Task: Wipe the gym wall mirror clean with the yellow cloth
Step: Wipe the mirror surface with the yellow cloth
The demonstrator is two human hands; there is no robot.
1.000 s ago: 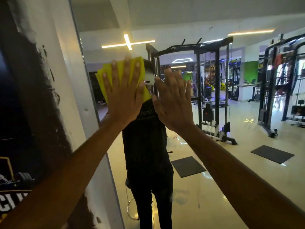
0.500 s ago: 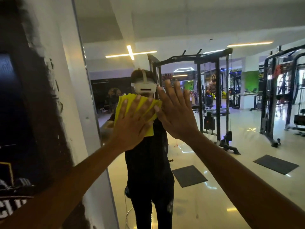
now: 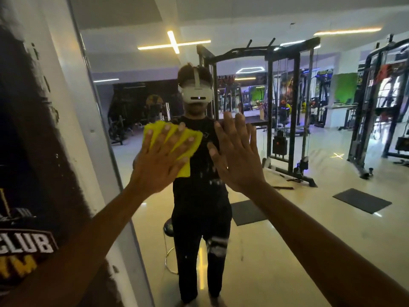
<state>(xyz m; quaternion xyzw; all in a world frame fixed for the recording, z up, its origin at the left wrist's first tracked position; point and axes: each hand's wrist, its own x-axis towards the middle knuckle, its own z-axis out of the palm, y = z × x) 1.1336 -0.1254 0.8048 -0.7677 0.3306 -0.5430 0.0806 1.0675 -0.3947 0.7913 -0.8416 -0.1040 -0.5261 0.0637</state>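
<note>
The wall mirror (image 3: 287, 240) fills the middle and right of the head view. My left hand (image 3: 159, 160) presses the yellow cloth (image 3: 183, 169) flat against the glass, fingers spread and straight. Most of the cloth is hidden under the hand; its edges show above the fingers and below the thumb. My right hand (image 3: 236, 156) lies flat on the mirror just to the right of the cloth, fingers straight, holding nothing. White smears (image 3: 217, 247) mark the glass lower down.
The mirror's left edge (image 3: 106, 151) meets a white wall strip and a dark painted wall with a club logo (image 3: 28, 244). The mirror reflects a person in black wearing a white headset, a stool, cable machines (image 3: 285, 120) and floor mats (image 3: 360, 200).
My left hand has slid the cloth down the glass and then slightly left. My right hand stays flat on the mirror beside it.
</note>
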